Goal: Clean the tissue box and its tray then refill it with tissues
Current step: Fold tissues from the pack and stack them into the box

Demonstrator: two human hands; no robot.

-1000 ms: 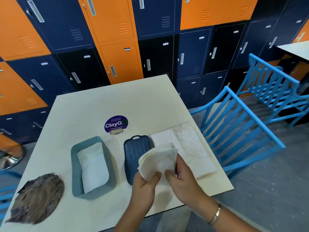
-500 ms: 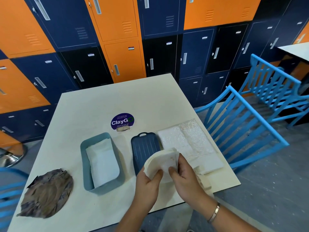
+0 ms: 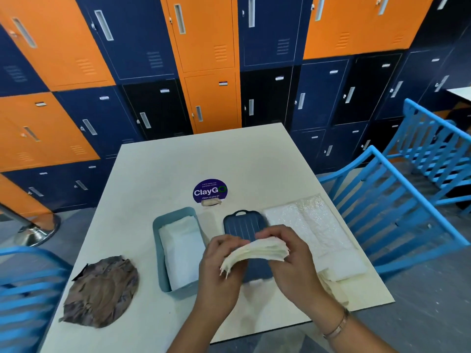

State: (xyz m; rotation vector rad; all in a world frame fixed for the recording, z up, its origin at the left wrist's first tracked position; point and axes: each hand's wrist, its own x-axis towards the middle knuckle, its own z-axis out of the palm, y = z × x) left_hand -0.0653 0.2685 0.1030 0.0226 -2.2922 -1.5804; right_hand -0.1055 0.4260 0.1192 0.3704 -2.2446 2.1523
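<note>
Now gripping thin cream stack of folded paper tissues (image 3: pixel 257 252) w/ both hands above dark-blue ribbed plastic tray (image 3: pixel 242 225): left hand (image 3: pixel 219 271) curled round near end, right hand (image 3: pixel 295 263) pinching far end. Light, floppy, likely to fan & slide apart; best pinched at both ends, kept flat. Just right of grey-blue rectangular plastic box (image 3: pixel 156 240), part-filled w/ white tissues (image 3: pixel 182 250).

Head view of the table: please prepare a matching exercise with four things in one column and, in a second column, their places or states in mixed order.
Things
1. stack of tissues
2. light blue box
3. brown cloth
4. purple sticker

Places or states
A. lies on the near left part of the table
B. held by the left hand and the right hand
C. has white tissues inside
D. stuck flat beyond the box

Pairs: 1-B, 2-C, 3-A, 4-D
</note>
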